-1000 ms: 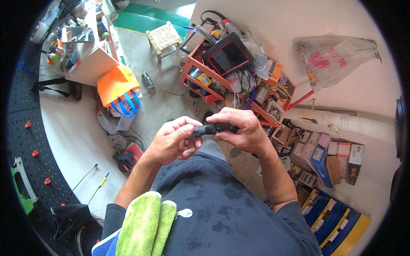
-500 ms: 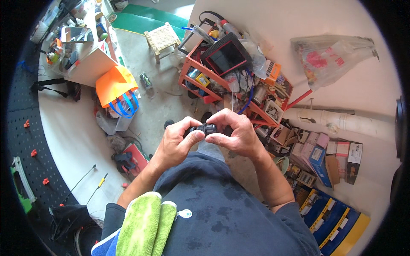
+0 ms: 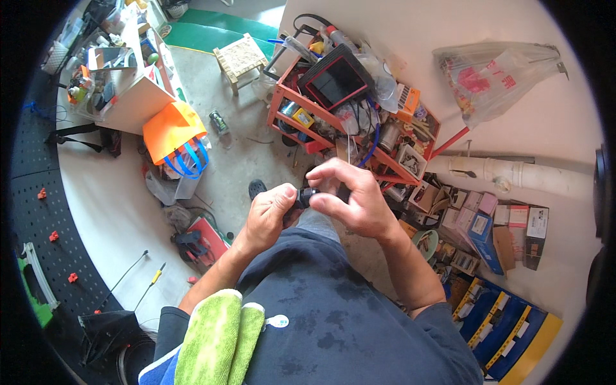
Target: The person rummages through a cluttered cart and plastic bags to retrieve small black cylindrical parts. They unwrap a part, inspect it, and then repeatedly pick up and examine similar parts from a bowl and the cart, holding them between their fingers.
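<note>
A small black cylindrical fitting (image 3: 306,197) with a ribbed body is held in front of my waist. My left hand (image 3: 266,215) is closed round its left end, with the thumb pressed on top, so that end is hidden. At the fitting's right end is my right hand (image 3: 359,202). Its thumb tip lies at or against that end, and I cannot tell whether they touch. The right index finger is raised and curved, with a gap between it and the thumb. A dark shape shows inside the right hand's curve, too hidden to name.
Ahead stands a red cart (image 3: 282,106) carrying a black-framed screen device (image 3: 337,80) and loose tools. A woven stool (image 3: 240,58) and an orange bag (image 3: 173,131) are to its left. Boxes (image 3: 478,228) and blue bins (image 3: 500,327) line the right side. A green towel (image 3: 208,340) hangs over my left shoulder.
My right index finger has lifted off the fitting and the right hand has loosened. The left hand has shifted slightly right, its thumb now higher on the fitting. The view has moved slightly.
</note>
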`<state>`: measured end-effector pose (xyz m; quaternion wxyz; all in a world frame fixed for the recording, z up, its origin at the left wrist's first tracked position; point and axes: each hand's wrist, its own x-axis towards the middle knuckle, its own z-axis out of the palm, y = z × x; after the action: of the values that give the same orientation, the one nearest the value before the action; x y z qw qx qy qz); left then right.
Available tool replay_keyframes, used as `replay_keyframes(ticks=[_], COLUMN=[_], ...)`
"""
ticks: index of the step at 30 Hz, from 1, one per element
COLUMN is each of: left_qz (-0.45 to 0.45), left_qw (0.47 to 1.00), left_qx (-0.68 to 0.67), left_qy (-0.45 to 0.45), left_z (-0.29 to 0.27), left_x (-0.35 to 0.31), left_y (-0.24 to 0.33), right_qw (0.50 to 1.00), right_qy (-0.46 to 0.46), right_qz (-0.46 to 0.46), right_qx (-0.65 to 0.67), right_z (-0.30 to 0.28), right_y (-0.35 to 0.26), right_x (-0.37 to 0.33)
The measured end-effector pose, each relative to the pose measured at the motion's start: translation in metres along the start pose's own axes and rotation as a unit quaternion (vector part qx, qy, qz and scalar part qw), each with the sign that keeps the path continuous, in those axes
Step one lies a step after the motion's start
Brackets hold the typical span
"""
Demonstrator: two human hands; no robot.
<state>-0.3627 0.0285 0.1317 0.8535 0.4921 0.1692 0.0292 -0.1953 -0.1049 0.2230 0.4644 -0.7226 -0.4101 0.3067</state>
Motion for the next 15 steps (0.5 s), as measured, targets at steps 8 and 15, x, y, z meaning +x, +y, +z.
replay_keyframes(ticks=[8, 15], left_qz=[-0.022, 0.020], left_qw=[1.000, 0.995], left_qx=[0.003, 0.073], left_qy=[0.016, 0.058], left_z=[-0.003, -0.001], left_x=[0.002, 0.001], left_y=[0.002, 0.000], right_qw=[0.993, 0.993], right_qy=[-0.030, 0.013], right_qz=[-0.098, 0.120], right_qx=[-0.064, -0.018], right_z=[0.005, 0.011], right_y=[0.009, 0.010], right_x=[-0.001, -0.004])
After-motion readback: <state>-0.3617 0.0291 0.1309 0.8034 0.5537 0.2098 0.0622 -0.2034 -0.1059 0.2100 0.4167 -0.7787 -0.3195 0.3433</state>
